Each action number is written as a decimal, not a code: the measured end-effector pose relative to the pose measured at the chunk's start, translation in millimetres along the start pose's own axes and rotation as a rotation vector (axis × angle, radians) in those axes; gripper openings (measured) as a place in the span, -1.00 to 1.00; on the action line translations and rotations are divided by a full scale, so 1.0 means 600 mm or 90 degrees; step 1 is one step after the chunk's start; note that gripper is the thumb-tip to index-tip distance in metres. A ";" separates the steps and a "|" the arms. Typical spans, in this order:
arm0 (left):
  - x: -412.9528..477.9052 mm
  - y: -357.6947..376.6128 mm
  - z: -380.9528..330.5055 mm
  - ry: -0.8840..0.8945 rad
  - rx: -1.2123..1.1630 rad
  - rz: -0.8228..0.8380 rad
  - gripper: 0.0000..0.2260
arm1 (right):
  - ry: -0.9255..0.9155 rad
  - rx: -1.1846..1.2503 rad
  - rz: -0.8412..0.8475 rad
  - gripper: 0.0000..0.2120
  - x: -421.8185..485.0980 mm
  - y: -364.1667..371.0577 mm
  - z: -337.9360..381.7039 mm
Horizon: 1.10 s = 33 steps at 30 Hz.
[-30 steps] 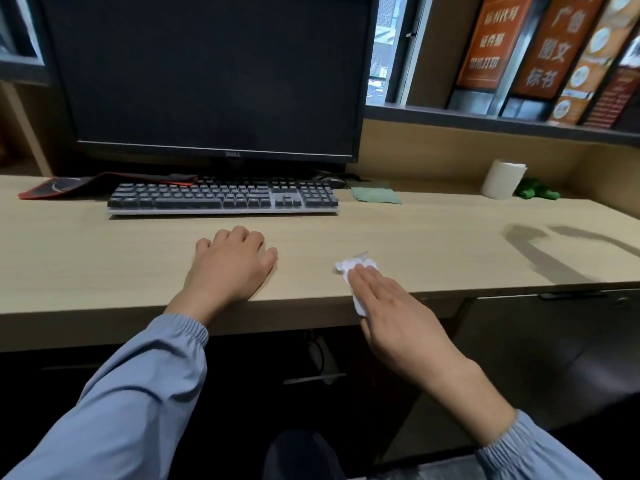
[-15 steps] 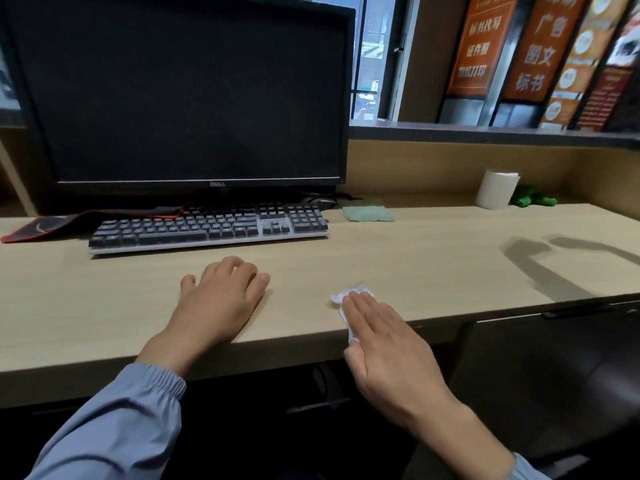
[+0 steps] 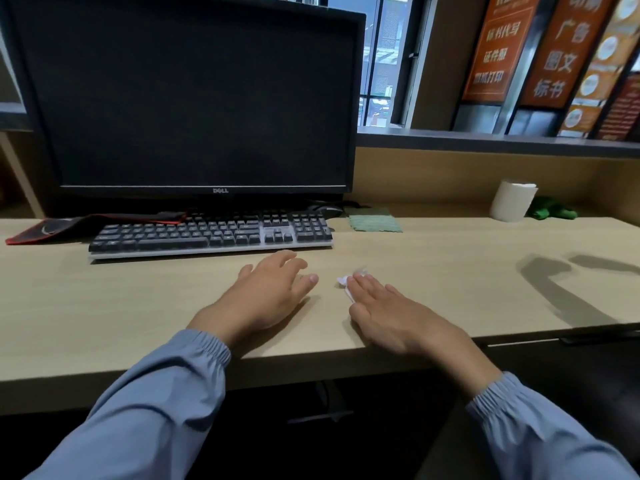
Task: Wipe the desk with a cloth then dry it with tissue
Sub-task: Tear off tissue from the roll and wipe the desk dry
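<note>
Right hand [image 3: 398, 313], fingers flat, has pushed the tissue [image 3: 343, 280] farther onto the surface [image 3: 467, 271]; left hand [image 3: 266, 296] rests relaxed, so drying continues.

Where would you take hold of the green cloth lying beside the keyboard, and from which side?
Probably pinch the green cloth at its near right corner, coming from the front: it lies flat, the keyboard flanks its left, and open desk lies before it.

DELL on monitor [image 3: 194, 98] bezel; 广告 图文 标书 on orange banner [image 3: 562, 57]
</note>
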<state>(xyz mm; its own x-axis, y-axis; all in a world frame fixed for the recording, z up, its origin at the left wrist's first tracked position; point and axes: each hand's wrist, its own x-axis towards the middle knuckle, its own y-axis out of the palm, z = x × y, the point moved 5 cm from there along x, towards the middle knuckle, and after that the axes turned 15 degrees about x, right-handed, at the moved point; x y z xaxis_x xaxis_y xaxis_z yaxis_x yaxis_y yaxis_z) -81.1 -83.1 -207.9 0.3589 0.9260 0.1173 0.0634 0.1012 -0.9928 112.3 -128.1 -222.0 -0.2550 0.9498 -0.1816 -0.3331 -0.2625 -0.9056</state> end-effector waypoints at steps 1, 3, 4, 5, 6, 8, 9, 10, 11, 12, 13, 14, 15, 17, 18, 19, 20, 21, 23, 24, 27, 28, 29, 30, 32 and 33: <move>0.006 0.003 -0.002 0.006 0.001 0.008 -0.47 | 0.002 -0.002 0.006 -0.42 0.015 -0.006 -0.003; 0.014 0.013 -0.004 0.013 0.004 0.018 -0.50 | 0.005 -0.002 0.014 -0.42 0.045 -0.017 -0.010; 0.016 0.019 -0.003 0.013 0.005 0.017 -0.51 | 0.008 -0.001 0.015 -0.42 0.059 -0.021 -0.015; 0.016 0.024 -0.002 0.009 0.006 0.015 -0.52 | 0.011 -0.003 0.015 -0.42 0.072 -0.025 -0.019; 0.015 0.027 -0.002 0.005 0.009 0.014 -0.51 | 0.013 -0.006 0.015 -0.42 0.085 -0.030 -0.022; 0.014 0.033 -0.001 0.003 0.025 0.015 -0.49 | 0.015 -0.010 0.022 -0.41 0.114 -0.040 -0.025; 0.014 0.036 0.000 0.003 0.034 0.015 -0.47 | 0.016 -0.013 0.025 -0.41 0.127 -0.044 -0.025; 0.014 0.037 0.000 0.001 0.037 0.016 -0.47 | 0.017 -0.015 0.026 -0.41 0.140 -0.050 -0.024; 0.014 0.039 0.000 0.000 0.037 0.018 -0.46 | 0.019 -0.013 0.026 -0.42 0.151 -0.056 -0.024; 0.014 0.040 -0.001 0.000 0.039 0.018 -0.45 | 0.019 -0.011 0.026 -0.43 0.162 -0.061 -0.024; 0.014 0.041 -0.001 -0.001 0.042 0.014 -0.45 | 0.021 -0.009 0.025 -0.43 0.173 -0.066 -0.024; 0.014 0.042 -0.001 -0.003 0.043 0.011 -0.45 | 0.022 -0.008 0.026 -0.44 0.184 -0.069 -0.026; 0.014 0.042 -0.001 -0.005 0.043 0.008 -0.45 | 0.023 -0.011 0.028 -0.44 0.195 -0.073 -0.027; 0.016 0.044 0.002 -0.010 0.040 0.002 -0.47 | 0.034 -0.019 0.036 -0.44 0.221 -0.082 -0.029; 0.015 0.044 0.000 -0.010 0.038 0.000 -0.47 | 0.042 -0.025 0.040 -0.44 0.230 -0.088 -0.033; 0.014 0.045 0.000 -0.010 0.036 -0.002 -0.48 | 0.051 -0.025 0.042 -0.44 0.237 -0.094 -0.035; 0.014 0.045 0.000 -0.009 0.034 -0.004 -0.48 | 0.058 -0.023 0.044 -0.45 0.247 -0.099 -0.040; 0.014 0.046 0.001 -0.009 0.033 -0.008 -0.48 | 0.065 -0.019 0.049 -0.46 0.254 -0.104 -0.046; 0.015 0.047 0.003 -0.007 0.038 -0.023 -0.50 | 0.068 -0.023 0.049 -0.47 0.266 -0.111 -0.053; 0.017 0.046 0.003 -0.007 0.040 -0.028 -0.50 | 0.066 -0.027 0.048 -0.47 0.273 -0.115 -0.054; 0.016 0.046 0.000 -0.006 0.039 -0.031 -0.52 | 0.065 -0.028 0.053 -0.48 0.291 -0.122 -0.051; 0.016 0.046 -0.001 -0.005 0.039 -0.034 -0.51 | 0.068 -0.029 0.051 -0.48 0.297 -0.125 -0.049; 0.015 0.046 0.000 -0.005 0.036 -0.034 -0.51 | 0.073 -0.026 0.051 -0.48 0.305 -0.127 -0.051; 0.015 0.046 0.001 -0.005 0.034 -0.032 -0.51 | 0.074 -0.026 0.050 -0.48 0.312 -0.129 -0.051; 0.015 0.046 0.000 -0.004 0.033 -0.030 -0.52 | 0.072 -0.027 0.046 -0.49 0.319 -0.133 -0.054; 0.015 0.045 0.000 -0.003 0.033 -0.032 -0.52 | 0.079 -0.025 0.045 -0.49 0.323 -0.133 -0.054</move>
<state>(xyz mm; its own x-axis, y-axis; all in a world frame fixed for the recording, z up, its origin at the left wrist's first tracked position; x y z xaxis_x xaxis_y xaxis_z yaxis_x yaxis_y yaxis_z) -76.0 -72.2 -233.7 0.3526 0.9207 0.1670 0.0327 0.1663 -0.9855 118.8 82.3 -197.3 -0.1615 0.9437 -0.2886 -0.2815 -0.3244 -0.9031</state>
